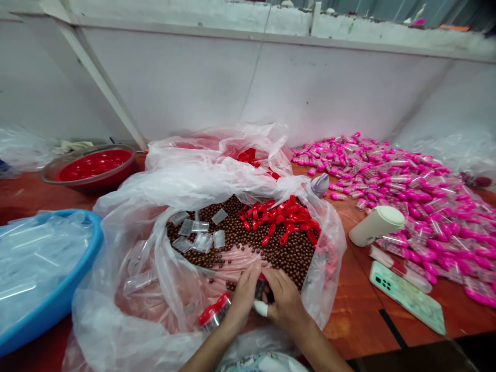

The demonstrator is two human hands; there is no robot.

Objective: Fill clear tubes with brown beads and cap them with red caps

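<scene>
One partly hidden red-and-dark container [261, 289] sits between the left hand [244, 291] and right hand [285, 296], pinched in their joint grip, near brown beads [289, 258] inside the plastic bag [98, 315].

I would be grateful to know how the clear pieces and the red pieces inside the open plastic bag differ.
The clear pieces are see-through, while the red pieces are opaque. The clear pieces look short and blocky; the red pieces look slimmer. The clear pieces are few and loosely scattered, whereas the red pieces are many and heaped. Both lie on brown beads.
</scene>
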